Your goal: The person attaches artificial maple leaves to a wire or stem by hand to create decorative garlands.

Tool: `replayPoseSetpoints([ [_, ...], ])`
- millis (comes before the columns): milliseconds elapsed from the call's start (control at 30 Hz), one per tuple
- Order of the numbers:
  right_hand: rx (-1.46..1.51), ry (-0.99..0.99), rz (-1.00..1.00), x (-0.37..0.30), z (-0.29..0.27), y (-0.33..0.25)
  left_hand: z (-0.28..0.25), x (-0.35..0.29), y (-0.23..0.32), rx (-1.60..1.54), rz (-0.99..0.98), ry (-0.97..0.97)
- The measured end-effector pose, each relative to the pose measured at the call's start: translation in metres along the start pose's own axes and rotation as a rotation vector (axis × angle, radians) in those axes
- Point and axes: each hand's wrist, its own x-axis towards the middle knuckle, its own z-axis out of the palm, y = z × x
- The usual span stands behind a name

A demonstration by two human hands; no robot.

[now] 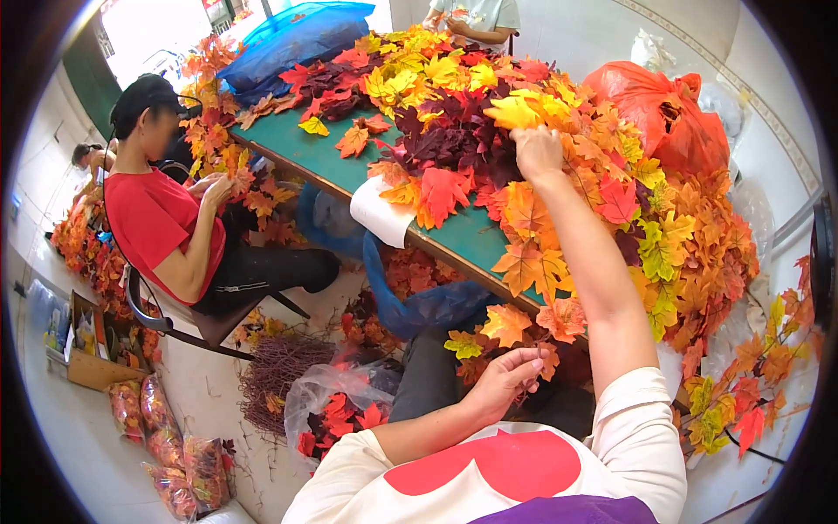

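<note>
My right hand (537,153) is stretched out over the heap on the table, its fingers closed on a yellow artificial maple leaf (513,111). Dark purple leaves (454,144) lie to the left of it, with orange ones around them. Close to my chest, my left hand (508,381) pinches a thin brown stem, partly hidden by the fingers. Just above that hand hang orange artificial leaves (506,324) and a reddish-orange leaf (563,320), at the table's near edge.
The green table (305,144) bears heaped leaves, a blue plastic bag (301,39) and a red bag (668,113). A seated person in a red shirt (157,218) works at left; another sits at the far end. Brown stems (275,380) and bagged leaves (345,419) lie below.
</note>
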Motion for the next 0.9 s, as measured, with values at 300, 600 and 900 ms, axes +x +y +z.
replayPoseSetpoints([
  [300, 1.189, 0.075, 0.102, -0.040, -0.082, 0.056, 0.009, -0.015, -0.007, 0.021, -0.029, -0.068],
  [600, 0.925, 0.247, 0.142, -0.180, -0.208, 0.115, 0.026, -0.013, 0.000, 0.062, 0.076, -0.037],
  [900, 0.266, 0.092, 0.023, -0.349, -0.252, 0.061, 0.047, 0.002, -0.010, 0.035, 0.001, -0.036],
])
